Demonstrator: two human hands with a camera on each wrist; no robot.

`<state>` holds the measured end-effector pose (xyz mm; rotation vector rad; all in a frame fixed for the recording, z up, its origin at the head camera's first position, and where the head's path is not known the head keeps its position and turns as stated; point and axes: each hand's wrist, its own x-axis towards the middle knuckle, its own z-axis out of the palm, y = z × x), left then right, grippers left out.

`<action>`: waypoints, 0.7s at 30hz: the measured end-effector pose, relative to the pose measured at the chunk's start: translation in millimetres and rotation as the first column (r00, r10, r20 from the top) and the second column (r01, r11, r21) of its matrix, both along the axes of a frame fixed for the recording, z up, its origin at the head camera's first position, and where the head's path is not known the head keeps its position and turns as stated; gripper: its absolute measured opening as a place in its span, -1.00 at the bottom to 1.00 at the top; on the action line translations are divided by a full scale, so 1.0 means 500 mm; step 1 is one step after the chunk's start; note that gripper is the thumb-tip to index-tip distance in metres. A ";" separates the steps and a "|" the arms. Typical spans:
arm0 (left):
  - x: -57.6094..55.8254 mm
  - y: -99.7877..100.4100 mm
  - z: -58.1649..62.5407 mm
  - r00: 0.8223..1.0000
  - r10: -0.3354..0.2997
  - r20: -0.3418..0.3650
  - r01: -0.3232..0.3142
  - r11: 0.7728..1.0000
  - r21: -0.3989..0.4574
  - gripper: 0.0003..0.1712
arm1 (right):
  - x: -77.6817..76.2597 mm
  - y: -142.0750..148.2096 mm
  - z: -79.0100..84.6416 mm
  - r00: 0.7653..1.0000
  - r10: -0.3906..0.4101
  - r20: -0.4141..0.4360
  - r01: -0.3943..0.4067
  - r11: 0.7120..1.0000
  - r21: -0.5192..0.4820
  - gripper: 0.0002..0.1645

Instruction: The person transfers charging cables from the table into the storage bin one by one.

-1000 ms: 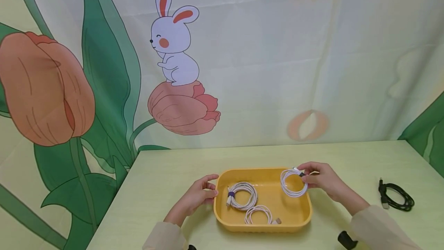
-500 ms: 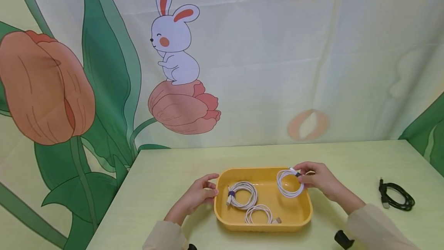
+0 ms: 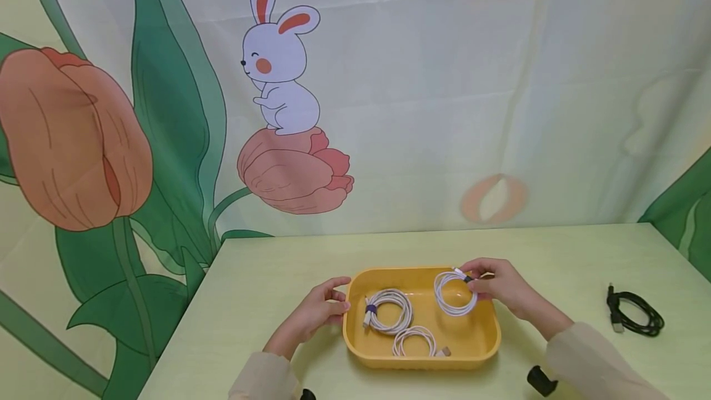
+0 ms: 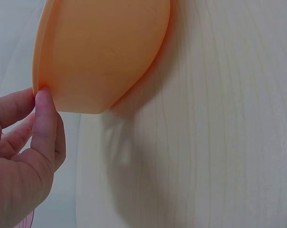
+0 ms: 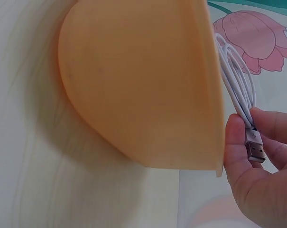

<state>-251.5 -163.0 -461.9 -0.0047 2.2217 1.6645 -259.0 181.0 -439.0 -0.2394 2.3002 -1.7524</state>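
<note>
My right hand [image 3: 500, 286] pinches a coiled white USB cable [image 3: 457, 312] over the right part of a yellow plastic basket [image 3: 422, 363]. In the right wrist view, the metal USB plug [image 5: 255, 151] pokes out below thumb and fingers, beside the basket's rim. The left hand [image 3: 313, 308] grips the basket's left rim; its thumb [image 4: 44, 111] presses the outer wall in the left wrist view. Inside the basket lie a thicker white cable coil [image 3: 409, 312] with a purple tie at left and a thinner white cable coil [image 3: 432, 343] near the front wall.
A coiled black USB cable [image 3: 639, 329] lies on the pale wooden table [image 3: 561, 252], right of the basket. Behind the table hangs a cloth backdrop [image 3: 411, 110] printed with tulips and a rabbit. Black wrist-camera parts [image 3: 540, 381] show below the right sleeve.
My right hand has moved left with the white USB cable, bringing it farther over the basket's inside. The left hand, the basket and the other cables have stayed put.
</note>
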 end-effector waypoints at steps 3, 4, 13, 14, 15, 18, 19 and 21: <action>0.001 0.000 0.003 1.000 0.002 -0.001 -0.002 1.000 -0.001 -0.42 | -0.002 -0.005 -0.001 1.000 -0.013 0.021 0.013 1.000 -0.006 -0.64; 0.001 0.000 0.004 1.000 0.002 0.000 -0.002 1.000 -0.001 -0.42 | -0.002 -0.007 0.000 1.000 -0.013 0.022 0.013 1.000 -0.004 -0.64; -0.002 0.000 0.000 1.000 -0.006 -0.001 0.006 1.000 -0.001 -0.43 | -0.003 -0.021 -0.005 1.000 -0.006 0.014 0.006 1.000 0.001 -0.64; -0.002 0.000 -0.001 1.000 -0.006 0.000 0.006 1.000 -0.001 -0.43 | -0.004 -0.023 -0.006 1.000 -0.006 0.015 0.006 1.000 0.000 -0.64; -0.002 0.000 -0.001 1.000 -0.003 0.003 0.003 1.000 -0.002 -0.43 | -0.004 -0.025 -0.007 1.000 -0.008 0.019 0.008 1.000 -0.002 -0.64; -0.002 0.001 -0.002 1.000 0.000 0.005 0.000 1.000 -0.003 -0.43 | -0.004 -0.030 -0.009 1.000 -0.011 0.027 0.011 1.000 0.000 -0.64; -0.002 0.001 -0.002 1.000 0.004 0.008 -0.004 1.000 -0.002 -0.43 | -0.004 -0.032 -0.009 0.999 -0.015 0.029 0.015 1.000 0.002 -0.65; -0.002 0.001 -0.002 1.000 0.004 0.006 -0.004 1.000 0.000 -0.43 | -0.003 -0.036 -0.007 0.999 -0.019 0.033 0.019 1.000 0.006 -0.65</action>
